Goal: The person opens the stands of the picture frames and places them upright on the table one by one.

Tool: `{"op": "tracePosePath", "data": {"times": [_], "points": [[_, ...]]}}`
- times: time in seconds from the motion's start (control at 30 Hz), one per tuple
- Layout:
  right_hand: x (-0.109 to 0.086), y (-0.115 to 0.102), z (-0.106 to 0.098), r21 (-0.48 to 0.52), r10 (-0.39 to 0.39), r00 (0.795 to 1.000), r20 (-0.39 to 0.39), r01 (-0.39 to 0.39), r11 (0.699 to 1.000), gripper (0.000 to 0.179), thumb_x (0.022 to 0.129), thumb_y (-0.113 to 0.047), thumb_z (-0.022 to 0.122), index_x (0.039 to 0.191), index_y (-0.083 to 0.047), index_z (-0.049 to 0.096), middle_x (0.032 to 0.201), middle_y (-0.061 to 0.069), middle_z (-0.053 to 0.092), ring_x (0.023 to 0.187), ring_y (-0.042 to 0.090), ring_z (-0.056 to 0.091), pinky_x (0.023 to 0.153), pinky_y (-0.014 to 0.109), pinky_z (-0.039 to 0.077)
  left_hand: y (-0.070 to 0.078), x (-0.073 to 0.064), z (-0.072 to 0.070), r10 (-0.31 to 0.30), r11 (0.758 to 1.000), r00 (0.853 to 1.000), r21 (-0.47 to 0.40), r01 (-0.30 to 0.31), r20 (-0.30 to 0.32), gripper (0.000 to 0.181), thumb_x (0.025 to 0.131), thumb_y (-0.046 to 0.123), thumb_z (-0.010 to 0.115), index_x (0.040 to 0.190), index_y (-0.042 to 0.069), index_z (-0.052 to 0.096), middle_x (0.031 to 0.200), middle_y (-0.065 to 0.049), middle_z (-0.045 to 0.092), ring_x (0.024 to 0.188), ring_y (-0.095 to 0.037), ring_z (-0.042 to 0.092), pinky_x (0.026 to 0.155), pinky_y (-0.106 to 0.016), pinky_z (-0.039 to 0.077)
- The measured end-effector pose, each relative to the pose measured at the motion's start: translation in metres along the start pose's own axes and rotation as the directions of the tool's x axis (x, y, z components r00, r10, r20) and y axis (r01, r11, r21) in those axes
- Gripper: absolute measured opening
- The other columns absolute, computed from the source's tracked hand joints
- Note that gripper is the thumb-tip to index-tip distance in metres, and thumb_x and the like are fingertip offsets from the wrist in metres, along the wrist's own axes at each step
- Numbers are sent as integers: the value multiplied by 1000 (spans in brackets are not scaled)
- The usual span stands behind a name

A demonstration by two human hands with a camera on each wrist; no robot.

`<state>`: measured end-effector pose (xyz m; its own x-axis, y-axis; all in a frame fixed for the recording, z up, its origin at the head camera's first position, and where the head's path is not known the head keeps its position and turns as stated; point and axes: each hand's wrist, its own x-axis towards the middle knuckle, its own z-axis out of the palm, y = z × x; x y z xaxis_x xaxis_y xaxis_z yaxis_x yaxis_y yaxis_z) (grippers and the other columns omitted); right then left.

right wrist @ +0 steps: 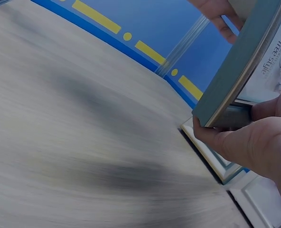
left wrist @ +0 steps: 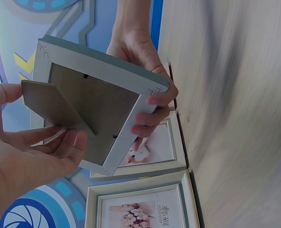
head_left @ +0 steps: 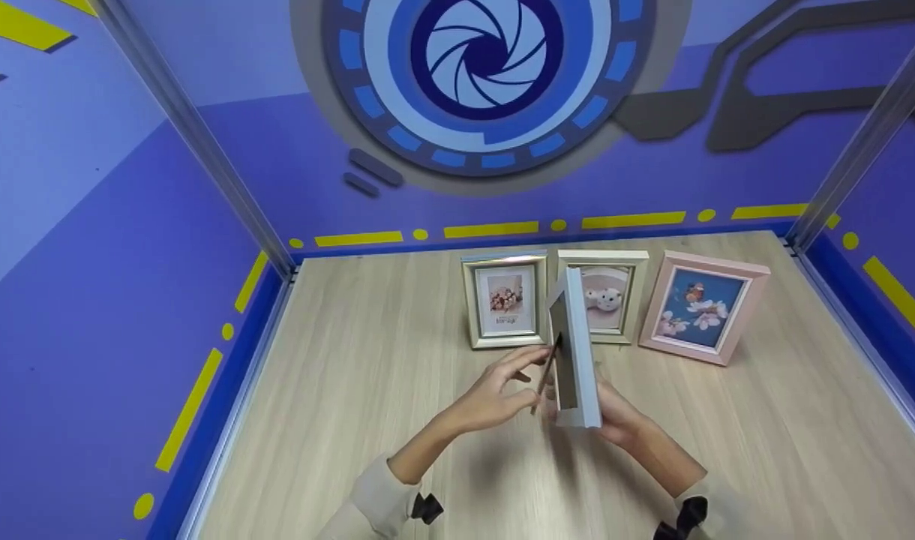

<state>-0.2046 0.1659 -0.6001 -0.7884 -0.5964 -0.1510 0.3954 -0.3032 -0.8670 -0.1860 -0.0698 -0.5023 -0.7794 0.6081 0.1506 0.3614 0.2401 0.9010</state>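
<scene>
A pale blue-grey picture frame (head_left: 583, 360) is held upright above the table, edge-on in the head view. My right hand (head_left: 619, 414) grips its lower edge, fingers on the back and thumb toward the front in the wrist views. My left hand (head_left: 495, 394) pinches the brown stand leg (left wrist: 52, 102) between thumb and fingers; the leg is swung out from the brown backing board (left wrist: 102, 99). In the right wrist view, part of the held frame's front (right wrist: 264, 88) shows a print with lettering.
Behind the held frame stand a gold-silver frame (head_left: 542, 300), a cream frame (head_left: 640, 300) partly hidden by it, and a pink frame (head_left: 654, 322) to the right. The wood-grain table (head_left: 352, 360) meets purple-blue walls (head_left: 247, 165) at the back and sides.
</scene>
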Motion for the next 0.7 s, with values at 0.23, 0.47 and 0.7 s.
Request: {"op": "tracePosePath", "data": {"times": [0.23,0.47,0.7], "points": [[-8,-4,-5,83,-5,992,129,-5,997,43,104,-50,49,143,-35,41,128,2,57,117,17,58,98,40,54,-4,-1,-7,-35,999,999,-27,35,11,63,92,11,42,154,7,44,161,-15,42,138,-25,50,110,-36,48],[-13,-4,-11,156,1,982,187,-31,987,48,103,-46,54,146,-29,42,134,3,62,123,19,61,100,40,54,-7,-2,-10,-71,997,997,-24,71,20,64,92,17,40,155,11,44,162,-9,42,132,-21,52,107,-31,46],[-9,1,-15,132,18,984,176,-41,990,38,107,-44,45,142,-28,46,131,1,63,121,17,61,99,39,54,-9,-2,-9,-21,1000,999,-11,21,47,65,91,15,38,155,7,42,160,-14,42,144,-23,44,113,-36,44]]}}
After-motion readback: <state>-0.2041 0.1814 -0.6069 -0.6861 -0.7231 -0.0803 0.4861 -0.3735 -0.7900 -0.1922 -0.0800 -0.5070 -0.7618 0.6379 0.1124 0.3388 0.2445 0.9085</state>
